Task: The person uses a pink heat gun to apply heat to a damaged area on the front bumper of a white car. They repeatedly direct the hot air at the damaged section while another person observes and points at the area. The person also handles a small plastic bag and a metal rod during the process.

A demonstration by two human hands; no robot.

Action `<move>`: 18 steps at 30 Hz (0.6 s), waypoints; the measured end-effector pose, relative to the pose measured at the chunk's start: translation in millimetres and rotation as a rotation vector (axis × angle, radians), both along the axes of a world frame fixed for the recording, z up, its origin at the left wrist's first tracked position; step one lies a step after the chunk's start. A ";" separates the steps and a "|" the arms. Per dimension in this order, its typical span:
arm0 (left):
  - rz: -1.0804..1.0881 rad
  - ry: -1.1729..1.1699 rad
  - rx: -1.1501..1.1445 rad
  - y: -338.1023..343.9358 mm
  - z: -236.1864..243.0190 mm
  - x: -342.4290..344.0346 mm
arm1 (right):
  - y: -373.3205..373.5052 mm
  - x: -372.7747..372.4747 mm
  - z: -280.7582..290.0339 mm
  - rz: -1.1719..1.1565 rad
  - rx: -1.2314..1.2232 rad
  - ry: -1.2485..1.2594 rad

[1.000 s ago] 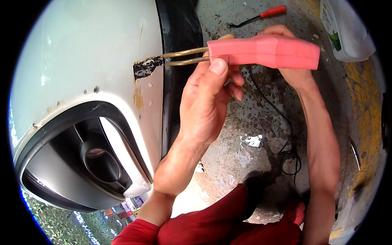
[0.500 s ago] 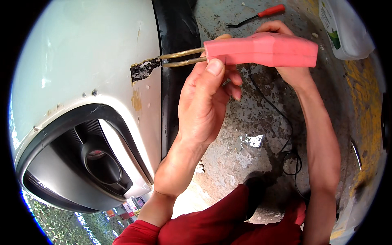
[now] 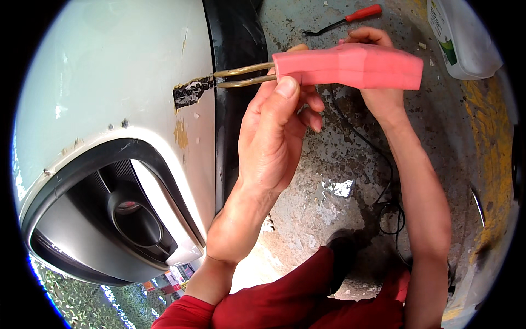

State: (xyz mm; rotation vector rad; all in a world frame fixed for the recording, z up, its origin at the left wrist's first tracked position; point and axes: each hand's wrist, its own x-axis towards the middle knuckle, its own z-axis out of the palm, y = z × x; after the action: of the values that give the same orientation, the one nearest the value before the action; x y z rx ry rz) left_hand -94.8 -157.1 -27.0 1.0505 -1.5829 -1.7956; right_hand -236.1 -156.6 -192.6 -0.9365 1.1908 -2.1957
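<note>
Prongs [image 3: 246, 70] of brass-coloured metal, paired and jutting from a pink tool [image 3: 350, 66], are held to the edge of a ragged dark patch [image 3: 190, 94] in a white vehicle panel [image 3: 126, 60] — whether the tips touch it cannot be told. The tool is supported by two bare hands, raised above the floor, to the right of the panel, with the prongs extended across a strip of black trim [image 3: 238, 33]. Its front end is pinched by the left hand [image 3: 272, 142], the thumb laid against the lower front corner and the other fingers loosely curled, partly hidden behind the body. Its rear is gripped from behind by the right hand [image 3: 382, 101], which is largely covered by the tool; bent fingers are seen above the upper edge, the wrist below.

The panel's pale paint is marked by yellowish-brown areas and small dark chips, and a dark-rimmed recess [image 3: 126, 148] is set into it around a round housing [image 3: 142, 227]. On the stained grey floor [image 3: 318, 203], a hooked tool with a red handle [image 3: 364, 13] is seen near a translucent plastic container [image 3: 468, 49]. A black cable [image 3: 390, 164] is looped on the ground — red trousers [image 3: 274, 293] and a dark shoe [image 3: 341, 257] are caught at the lower edge
</note>
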 end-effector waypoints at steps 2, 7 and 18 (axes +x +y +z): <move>0.000 0.003 0.002 0.0 -0.3 0.5 | -0.5 -0.2 -0.1 -0.018 -0.010 0.023; -0.002 0.015 0.004 -0.5 -0.4 0.6 | -0.8 -6.2 1.3 -0.055 0.032 0.114; 0.031 0.076 0.035 -0.4 -0.2 -1.6 | 0.6 -12.8 5.3 0.026 0.081 0.176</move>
State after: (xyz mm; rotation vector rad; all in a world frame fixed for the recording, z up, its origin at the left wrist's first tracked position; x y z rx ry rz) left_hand -96.4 -157.5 -27.2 1.0049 -1.4878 -1.8265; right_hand -248.9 -156.0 -187.3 -1.1235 1.3291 -2.0620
